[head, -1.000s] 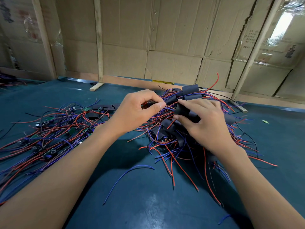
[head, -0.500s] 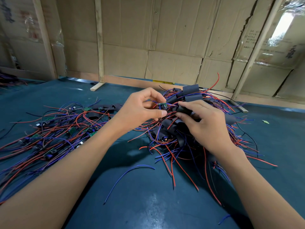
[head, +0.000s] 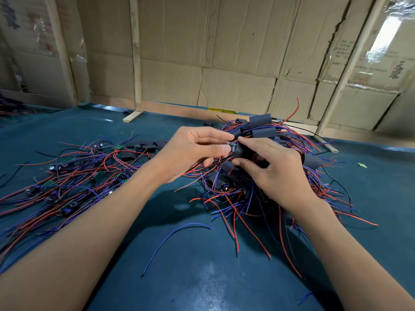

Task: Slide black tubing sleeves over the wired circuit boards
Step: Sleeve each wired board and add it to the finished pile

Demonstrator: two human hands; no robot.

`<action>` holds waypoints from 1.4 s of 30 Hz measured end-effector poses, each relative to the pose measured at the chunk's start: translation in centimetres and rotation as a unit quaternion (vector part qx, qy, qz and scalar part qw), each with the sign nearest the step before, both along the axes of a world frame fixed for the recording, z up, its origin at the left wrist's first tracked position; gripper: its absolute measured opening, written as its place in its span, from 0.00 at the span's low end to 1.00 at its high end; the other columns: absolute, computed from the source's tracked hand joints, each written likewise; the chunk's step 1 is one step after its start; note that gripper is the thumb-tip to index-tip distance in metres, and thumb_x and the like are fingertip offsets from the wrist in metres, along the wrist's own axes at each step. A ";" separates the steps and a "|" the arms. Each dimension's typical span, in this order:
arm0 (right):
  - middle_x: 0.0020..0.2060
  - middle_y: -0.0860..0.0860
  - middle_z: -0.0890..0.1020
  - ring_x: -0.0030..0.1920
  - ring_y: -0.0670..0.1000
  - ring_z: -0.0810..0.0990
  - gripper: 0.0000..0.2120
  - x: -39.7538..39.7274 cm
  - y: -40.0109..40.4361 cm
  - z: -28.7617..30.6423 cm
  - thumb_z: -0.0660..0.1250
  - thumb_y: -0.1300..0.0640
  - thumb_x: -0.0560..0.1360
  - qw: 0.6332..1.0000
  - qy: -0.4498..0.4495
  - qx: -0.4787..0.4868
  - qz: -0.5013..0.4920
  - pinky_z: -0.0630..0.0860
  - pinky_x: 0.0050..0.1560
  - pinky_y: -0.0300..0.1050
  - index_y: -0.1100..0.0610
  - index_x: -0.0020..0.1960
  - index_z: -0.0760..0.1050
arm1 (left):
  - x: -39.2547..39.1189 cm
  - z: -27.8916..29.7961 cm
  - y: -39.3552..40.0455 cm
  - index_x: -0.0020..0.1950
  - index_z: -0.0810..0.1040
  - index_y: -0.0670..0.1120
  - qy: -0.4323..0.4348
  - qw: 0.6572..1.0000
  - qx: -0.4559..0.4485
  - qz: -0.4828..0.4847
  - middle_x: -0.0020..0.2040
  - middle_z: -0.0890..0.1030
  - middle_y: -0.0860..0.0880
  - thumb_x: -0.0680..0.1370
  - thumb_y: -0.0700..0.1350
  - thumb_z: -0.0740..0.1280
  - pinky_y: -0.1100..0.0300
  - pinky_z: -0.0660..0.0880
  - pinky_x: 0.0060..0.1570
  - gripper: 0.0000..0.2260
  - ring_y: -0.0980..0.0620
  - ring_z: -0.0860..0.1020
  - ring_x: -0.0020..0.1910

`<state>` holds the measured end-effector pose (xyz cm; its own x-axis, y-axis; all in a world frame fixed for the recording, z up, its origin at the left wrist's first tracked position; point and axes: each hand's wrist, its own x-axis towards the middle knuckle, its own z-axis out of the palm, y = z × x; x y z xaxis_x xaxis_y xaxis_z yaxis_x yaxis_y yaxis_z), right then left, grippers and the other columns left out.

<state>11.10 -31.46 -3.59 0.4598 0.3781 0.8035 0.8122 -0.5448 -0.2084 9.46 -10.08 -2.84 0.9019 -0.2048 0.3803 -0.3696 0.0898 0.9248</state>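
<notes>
Plainly both hands are busy at the middle of the dark teal worktop (head: 202,277). The left hand (head: 190,153) pinches a small green circuit board with red and blue wires (head: 230,146) between thumb and forefinger, and the right hand (head: 276,169) grips a short black flattened tubing sleeve (head: 240,150), thumb below and fingers curled above, with the sleeve's mouth touching the board's end.

Both pieces look very light. The sleeve seems thin and soft, so a hard squeeze would likely press its mouth shut; holding it by its edges, back from the opening, should keep it gaping. The board is stiff but small, and its raised parts could catch on the sleeve lip. It is probably best held by its bare sides near the wire end, so the soldered leads are not bent or tugged.

To the left lies a loose spread of unsleeved wired boards (head: 67,176); beneath and behind the hands sits a tangled heap of sleeved boards and wires (head: 260,129). A single blue wire (head: 179,232) lies apart, nearer the person.
</notes>
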 end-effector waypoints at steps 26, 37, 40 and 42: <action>0.55 0.56 0.85 0.56 0.49 0.80 0.18 0.4 0.4 -0.6 0.78 0.63 0.71 0.999 -0.023 -0.005 0.028 0.70 0.63 0.32 0.64 0.59 0.82 | 0.3 0.0 -0.3 0.57 0.82 0.35 0.086 0.996 -0.024 0.002 0.41 0.84 0.38 0.73 0.32 0.70 0.65 0.71 0.31 0.12 0.48 0.82 0.43; 0.56 0.57 0.85 0.57 0.54 0.83 0.20 -0.3 1.0 -0.8 0.79 0.63 0.71 0.997 0.003 -0.041 0.062 0.73 0.64 0.38 0.64 0.61 0.82 | 0.3 -0.3 0.2 0.49 0.80 0.41 0.127 0.991 0.033 0.001 0.38 0.83 0.43 0.66 0.40 0.76 0.62 0.70 0.24 0.14 0.50 0.82 0.35; 0.58 0.56 0.84 0.58 0.53 0.82 0.20 -0.4 0.9 -0.5 0.77 0.65 0.71 0.995 0.017 -0.060 0.076 0.72 0.65 0.37 0.63 0.63 0.81 | 0.2 -0.2 0.7 0.50 0.82 0.44 0.137 0.989 0.053 -0.010 0.41 0.83 0.42 0.67 0.43 0.77 0.62 0.69 0.24 0.13 0.49 0.81 0.35; 0.57 0.56 0.84 0.58 0.52 0.82 0.19 -0.4 0.8 -0.2 0.76 0.68 0.72 0.996 -0.001 -0.056 0.072 0.71 0.64 0.36 0.64 0.62 0.81 | 0.0 0.0 1.0 0.52 0.83 0.46 0.135 0.989 0.060 -0.021 0.44 0.84 0.43 0.70 0.45 0.76 0.62 0.69 0.24 0.12 0.48 0.82 0.37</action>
